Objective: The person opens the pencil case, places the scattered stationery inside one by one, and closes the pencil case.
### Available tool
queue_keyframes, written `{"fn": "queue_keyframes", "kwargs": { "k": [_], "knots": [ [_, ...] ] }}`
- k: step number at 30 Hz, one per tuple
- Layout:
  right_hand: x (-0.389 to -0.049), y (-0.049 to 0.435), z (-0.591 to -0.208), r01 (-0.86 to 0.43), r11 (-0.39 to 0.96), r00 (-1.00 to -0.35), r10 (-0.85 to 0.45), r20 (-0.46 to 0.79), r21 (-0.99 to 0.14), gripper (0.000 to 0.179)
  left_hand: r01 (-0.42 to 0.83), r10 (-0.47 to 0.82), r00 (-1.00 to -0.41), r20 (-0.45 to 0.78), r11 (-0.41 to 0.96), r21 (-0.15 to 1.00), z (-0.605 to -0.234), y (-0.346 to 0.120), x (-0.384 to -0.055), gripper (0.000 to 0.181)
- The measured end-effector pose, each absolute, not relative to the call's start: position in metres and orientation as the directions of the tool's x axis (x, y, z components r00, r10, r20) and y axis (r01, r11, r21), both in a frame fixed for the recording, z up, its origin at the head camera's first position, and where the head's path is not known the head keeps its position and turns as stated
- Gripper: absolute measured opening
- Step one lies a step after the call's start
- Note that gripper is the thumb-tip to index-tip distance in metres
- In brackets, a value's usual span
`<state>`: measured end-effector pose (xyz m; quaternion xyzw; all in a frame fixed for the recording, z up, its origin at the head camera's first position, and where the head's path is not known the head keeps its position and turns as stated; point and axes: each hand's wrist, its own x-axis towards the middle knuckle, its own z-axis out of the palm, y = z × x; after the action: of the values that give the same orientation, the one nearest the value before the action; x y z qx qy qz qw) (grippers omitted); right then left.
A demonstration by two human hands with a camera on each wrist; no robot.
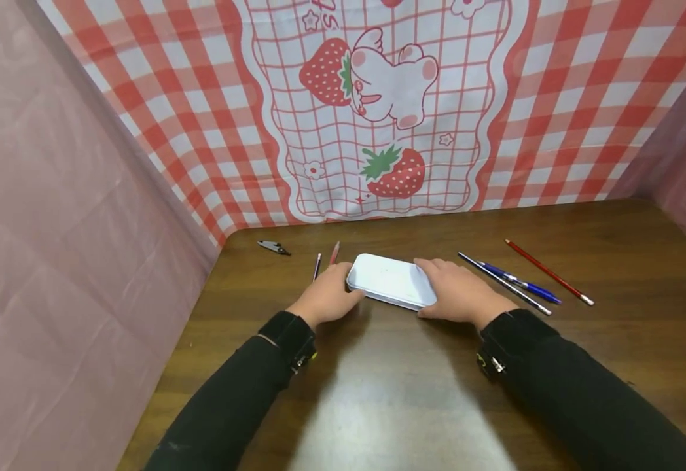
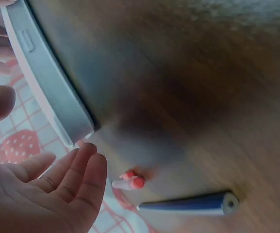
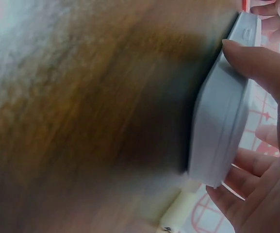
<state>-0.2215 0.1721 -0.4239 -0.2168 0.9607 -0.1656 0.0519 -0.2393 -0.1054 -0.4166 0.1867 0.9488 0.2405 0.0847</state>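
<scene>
A flat white pencil case [image 1: 391, 280] with rounded corners lies closed on the table, and a small latch shows on its near side [image 2: 52, 73]. My right hand [image 1: 457, 292] grips its right end, with the thumb on the near side and the fingers round the far corner [image 3: 222, 121]. At the opposite end is my left hand [image 1: 330, 294], its fingers loosely extended beside the case's corner. The left wrist view shows the left thumb apart from the case, and whether the fingertips touch it I cannot tell.
Left of the case lie a drawing compass [image 1: 273, 247], a dark pencil [image 1: 317, 265] and a red pen [image 1: 334, 252]. On the right are a striped pencil [image 1: 505, 283], a blue pen [image 1: 522, 283] and a red pencil [image 1: 546, 269]. Checked cloth [image 1: 213, 118] hangs behind the table.
</scene>
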Motion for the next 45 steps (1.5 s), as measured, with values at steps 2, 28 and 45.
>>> {"fn": "queue_keyframes", "kwargs": {
  "k": [2,28,45],
  "knots": [
    [-0.223,0.172,-0.426,-0.394,0.853,-0.902,-0.431,-0.037,-0.342,0.1,0.313,0.395,-0.914,-0.094,0.833,0.456,-0.421,-0.103,-0.243,0.064],
    [-0.199,0.176,-0.433,-0.35,0.67,-0.915,-0.393,0.087,-0.655,0.093,0.46,0.529,-0.842,-0.107,0.807,0.37,-0.403,-0.113,-0.241,0.09],
    [-0.145,0.184,-0.43,-0.312,0.408,-0.933,-0.303,0.195,-0.858,0.079,0.533,0.595,-0.802,0.047,0.679,0.504,-0.391,-0.113,-0.194,0.08]
  ]
}}
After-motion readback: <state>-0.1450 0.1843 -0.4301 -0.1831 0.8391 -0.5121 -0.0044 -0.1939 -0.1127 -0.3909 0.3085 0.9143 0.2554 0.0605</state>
